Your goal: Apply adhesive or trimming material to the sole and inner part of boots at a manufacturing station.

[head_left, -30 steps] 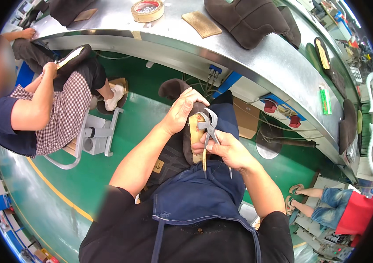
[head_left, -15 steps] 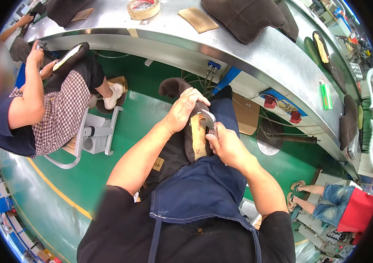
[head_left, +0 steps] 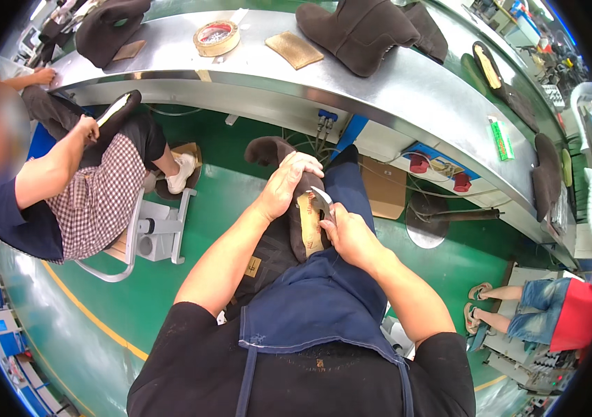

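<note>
A dark brown suede boot lies sole up across my lap, its pale insole board showing with red print. My left hand is wrapped over the boot's far end, fingers closed on it. In my right hand are metal pincers, gripped in a closed fist. Their curved head rests over the right edge of the insole, near my left fingers. Whether the jaws pinch the suede is too small to tell. The boot's soft shaft sticks out beyond my left hand.
A metal bench runs across ahead, bearing a tape roll, a tan pad and brown boots. Cables and red plugs hang under it. A seated co-worker works on a boot at left; another person stands at right.
The pincers' head has turned and shifted slightly on the insole edge, while my left hand keeps its hold. My view has tilted a little, showing more of the bench. The co-worker's hands have moved.
</note>
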The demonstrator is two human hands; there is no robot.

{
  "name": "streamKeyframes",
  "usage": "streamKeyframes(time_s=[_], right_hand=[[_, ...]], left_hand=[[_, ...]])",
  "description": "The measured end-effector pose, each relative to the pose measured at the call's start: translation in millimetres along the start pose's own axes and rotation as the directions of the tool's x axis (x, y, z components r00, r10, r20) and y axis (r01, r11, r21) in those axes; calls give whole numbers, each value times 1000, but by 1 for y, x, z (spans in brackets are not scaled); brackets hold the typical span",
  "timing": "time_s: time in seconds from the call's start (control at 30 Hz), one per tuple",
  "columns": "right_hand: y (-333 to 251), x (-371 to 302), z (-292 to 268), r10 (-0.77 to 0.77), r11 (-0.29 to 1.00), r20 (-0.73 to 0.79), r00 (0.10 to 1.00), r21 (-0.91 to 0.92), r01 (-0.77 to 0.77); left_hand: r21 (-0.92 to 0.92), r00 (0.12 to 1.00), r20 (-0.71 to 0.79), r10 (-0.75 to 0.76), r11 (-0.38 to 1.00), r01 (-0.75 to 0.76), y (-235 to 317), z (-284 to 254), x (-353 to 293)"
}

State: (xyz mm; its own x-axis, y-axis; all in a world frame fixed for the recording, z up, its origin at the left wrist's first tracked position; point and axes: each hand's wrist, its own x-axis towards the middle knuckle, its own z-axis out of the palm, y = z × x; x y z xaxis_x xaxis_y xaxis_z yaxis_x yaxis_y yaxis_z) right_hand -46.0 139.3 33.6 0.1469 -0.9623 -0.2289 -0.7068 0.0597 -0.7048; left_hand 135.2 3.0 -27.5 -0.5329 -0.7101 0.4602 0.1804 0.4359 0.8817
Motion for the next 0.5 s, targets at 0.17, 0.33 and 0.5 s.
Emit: streamKeyframes(time_s=[0.17,0.33,0.5], right_hand=[[-12,-3,-10,43,997,20,999,-69,-42],[-13,-4,-8,95,995,61,994,-25,-94],[-12,-14,-36,33,954,251,968,280,-105]], left_hand=[[79,991,67,-112,991,107,15,-5,1],[79,943,158,-292,956,282,23,-14,-4],[98,930,232,-285,958,270,25,-22,2]])
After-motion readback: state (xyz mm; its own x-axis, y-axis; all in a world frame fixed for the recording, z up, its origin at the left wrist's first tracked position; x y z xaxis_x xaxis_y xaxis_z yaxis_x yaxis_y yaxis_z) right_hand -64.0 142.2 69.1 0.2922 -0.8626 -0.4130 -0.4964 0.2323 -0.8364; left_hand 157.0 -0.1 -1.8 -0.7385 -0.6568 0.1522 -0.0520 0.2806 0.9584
